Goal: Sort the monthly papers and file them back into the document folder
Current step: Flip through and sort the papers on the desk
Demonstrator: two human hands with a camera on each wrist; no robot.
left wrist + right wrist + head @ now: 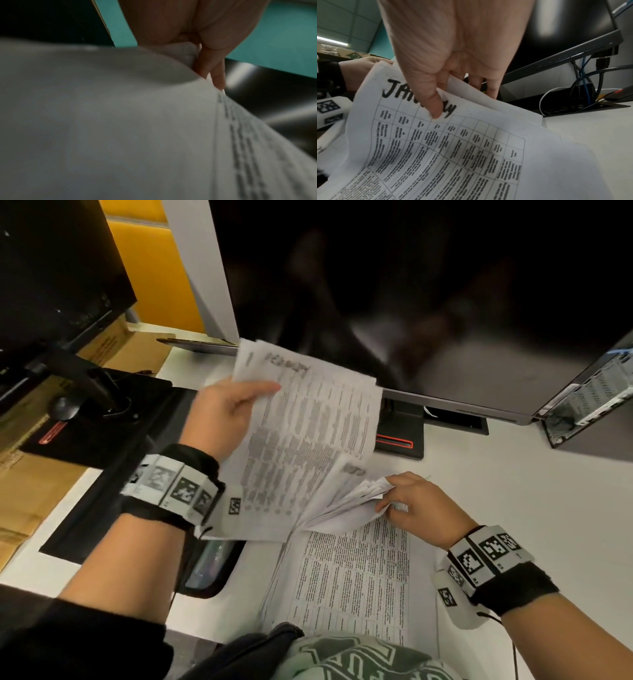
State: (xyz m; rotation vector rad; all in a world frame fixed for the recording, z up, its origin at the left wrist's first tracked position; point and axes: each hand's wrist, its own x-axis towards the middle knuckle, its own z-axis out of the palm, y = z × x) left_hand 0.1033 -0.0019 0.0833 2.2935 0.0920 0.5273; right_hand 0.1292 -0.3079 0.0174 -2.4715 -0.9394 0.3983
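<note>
white table (513, 508) carrying a large dark monitor (428, 302) on its stand (399, 433) at the far side, with a second monitor (51, 268) to the left above a black mat (102, 474). at the right edge stands a computer case (589, 402). cables (583, 88) hang behind the monitor in the right wrist view. a printed sheet with a ruled grid of text (349, 580) lies flat on the table nearest the person. above it the left hand (226, 412) lifts a second printed sheet (301, 436) clear of the table, tilted toward the monitor — its fingers (211, 67) and thumb clamped on the sheet's left edge. the right hand (414, 501) grips the top of a fanned bundle of papers (352, 501) just beside the lifted sheet; the thumb (435, 102) presses on the front page (436, 148) – hand-lettered with a heading beginning "ja", the rest covered – with fingers curled behind. a clear-fronted, dark-edged object (209, 566), possibly the document folder, lies on the table under the left wrist; it cannot be identified for certain.
</note>
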